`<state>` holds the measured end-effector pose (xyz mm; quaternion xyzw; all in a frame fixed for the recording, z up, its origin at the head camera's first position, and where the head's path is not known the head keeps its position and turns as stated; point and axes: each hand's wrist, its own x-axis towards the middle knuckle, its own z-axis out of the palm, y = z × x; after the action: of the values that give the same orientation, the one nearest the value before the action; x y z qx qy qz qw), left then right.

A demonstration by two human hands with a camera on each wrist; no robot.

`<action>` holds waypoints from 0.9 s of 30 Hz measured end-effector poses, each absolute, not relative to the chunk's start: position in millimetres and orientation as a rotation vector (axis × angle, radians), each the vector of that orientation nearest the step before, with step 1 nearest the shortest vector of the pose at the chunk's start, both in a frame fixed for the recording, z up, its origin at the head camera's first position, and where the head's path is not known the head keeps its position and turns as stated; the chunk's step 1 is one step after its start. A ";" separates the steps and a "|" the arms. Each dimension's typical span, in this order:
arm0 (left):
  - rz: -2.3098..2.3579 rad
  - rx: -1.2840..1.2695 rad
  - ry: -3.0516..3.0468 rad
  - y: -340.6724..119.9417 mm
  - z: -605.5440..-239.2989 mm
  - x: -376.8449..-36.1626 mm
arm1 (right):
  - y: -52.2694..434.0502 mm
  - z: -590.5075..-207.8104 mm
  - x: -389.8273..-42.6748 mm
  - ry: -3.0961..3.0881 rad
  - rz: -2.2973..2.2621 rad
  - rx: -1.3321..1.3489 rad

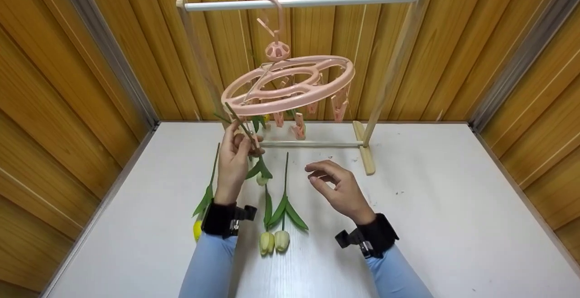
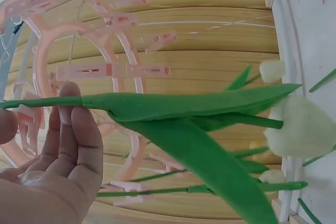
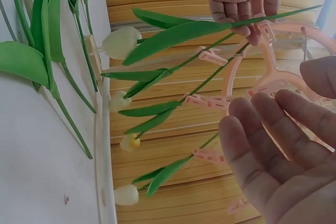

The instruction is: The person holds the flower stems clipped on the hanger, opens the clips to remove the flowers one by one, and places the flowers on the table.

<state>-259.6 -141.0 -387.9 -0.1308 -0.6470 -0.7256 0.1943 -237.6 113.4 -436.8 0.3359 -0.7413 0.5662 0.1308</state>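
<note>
My left hand (image 1: 242, 138) pinches the green stem of an artificial tulip (image 1: 259, 171) just under the rim of a pink round clip hanger (image 1: 290, 85); its pale bud hangs down. In the left wrist view the fingertips (image 2: 68, 98) hold the stem, with the leaf (image 2: 199, 111) and white bud (image 2: 304, 129) stretching to the right. My right hand (image 1: 319, 175) hovers open above the table and holds nothing. Its palm (image 3: 278, 171) faces the hanger (image 3: 278, 77) in the right wrist view. Several other tulips (image 3: 157, 111) hang from the hanger's clips.
The hanger hooks over the white rail (image 1: 299, 2) of a wooden rack (image 1: 367, 148) at the back of the white table (image 1: 430, 207). Three tulips lie on the table: one yellow (image 1: 197, 229) at the left, two pale ones (image 1: 274, 241) in the middle. Wood-panelled walls enclose the table.
</note>
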 end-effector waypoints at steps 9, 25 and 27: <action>-1.983 -0.425 -1.868 -127.4 -383.5 -252.6 | 114.7 -435.4 -237.0 -2.160 1.660 0.954; -2.015 -0.577 -1.814 -105.3 -383.8 -234.7 | 109.8 -428.2 -233.4 -2.106 1.709 0.961; -1.983 -0.580 -1.830 -102.6 -383.5 -231.9 | 108.5 -427.4 -233.0 -2.102 1.714 0.960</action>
<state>-231.9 -102.6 -383.5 -0.2064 -0.6511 -0.7053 0.1897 -233.0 108.5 -427.4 0.3307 -0.7243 0.5904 0.1319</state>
